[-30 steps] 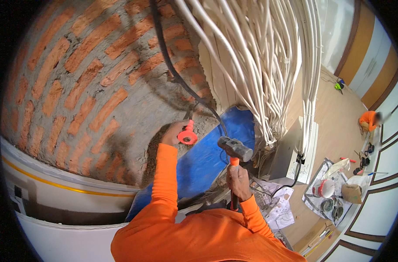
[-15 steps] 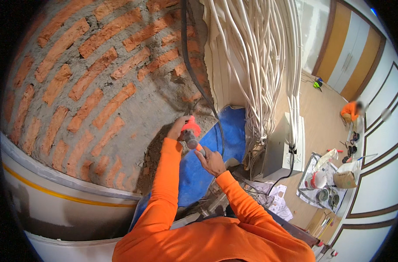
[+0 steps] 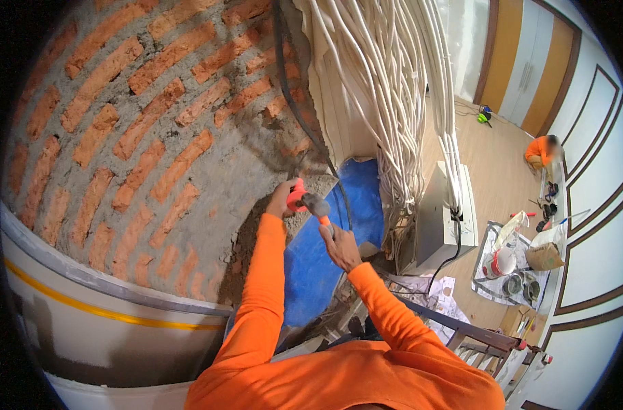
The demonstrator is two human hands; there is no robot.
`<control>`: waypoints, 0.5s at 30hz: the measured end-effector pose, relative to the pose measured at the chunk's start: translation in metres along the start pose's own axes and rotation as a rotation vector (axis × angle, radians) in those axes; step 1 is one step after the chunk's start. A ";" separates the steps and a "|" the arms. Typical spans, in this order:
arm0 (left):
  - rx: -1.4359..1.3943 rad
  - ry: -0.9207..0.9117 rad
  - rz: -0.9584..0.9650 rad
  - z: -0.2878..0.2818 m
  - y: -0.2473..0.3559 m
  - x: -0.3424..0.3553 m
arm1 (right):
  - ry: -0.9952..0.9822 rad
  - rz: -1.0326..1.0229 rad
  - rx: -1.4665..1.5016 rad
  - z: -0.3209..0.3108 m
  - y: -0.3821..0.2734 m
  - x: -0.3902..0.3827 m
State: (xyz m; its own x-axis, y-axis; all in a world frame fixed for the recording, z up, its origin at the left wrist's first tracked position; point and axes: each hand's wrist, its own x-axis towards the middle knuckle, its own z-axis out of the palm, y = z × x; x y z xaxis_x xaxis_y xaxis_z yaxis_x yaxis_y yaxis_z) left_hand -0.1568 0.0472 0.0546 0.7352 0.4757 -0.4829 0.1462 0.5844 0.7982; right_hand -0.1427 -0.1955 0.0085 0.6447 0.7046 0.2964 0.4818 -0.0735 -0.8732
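Observation:
My left hand [image 3: 277,200] is closed around a chisel with a red hand guard [image 3: 296,197], held against the lower part of a brick wall [image 3: 154,113]. The chisel's tip is hidden. In my right hand [image 3: 341,249] is a hammer [image 3: 316,205] with a grey metal head and an orange handle. The hammer head is just right of the chisel's guard, overlapping it in view; whether they touch I cannot tell. Rough mortar and broken masonry surround my left hand. Below both hands lies a blue sheet [image 3: 311,280].
A black cable [image 3: 299,119] hangs close beside my hands. White cables [image 3: 386,89] run down to a pale metal box [image 3: 431,225]. A ladder [image 3: 479,335] stands at lower right. Buckets [image 3: 503,262] sit on a floor sheet, and a person in orange [image 3: 540,150] crouches farther off.
The hammer head has moved up and to the right from in front of the chisel's guard. My right hand has shifted slightly right. The view has turned a little, showing more of the ladder.

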 end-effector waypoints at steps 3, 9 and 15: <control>-0.103 -0.030 0.038 -0.025 -0.008 0.028 | 0.088 -0.185 0.083 -0.001 -0.008 -0.025; 0.374 -0.298 0.305 -0.031 0.001 0.018 | -0.013 0.001 -0.064 0.012 0.027 -0.001; 0.099 -0.082 0.472 -0.041 -0.039 0.003 | -0.131 0.178 0.127 -0.023 0.018 -0.047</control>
State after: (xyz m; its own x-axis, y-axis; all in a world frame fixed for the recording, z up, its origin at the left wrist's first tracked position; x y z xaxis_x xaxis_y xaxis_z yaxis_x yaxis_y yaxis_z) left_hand -0.1878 0.0529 0.0068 0.7856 0.6178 -0.0334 -0.1560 0.2501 0.9556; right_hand -0.1503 -0.2462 -0.0121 0.6259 0.7749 0.0884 0.2838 -0.1207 -0.9513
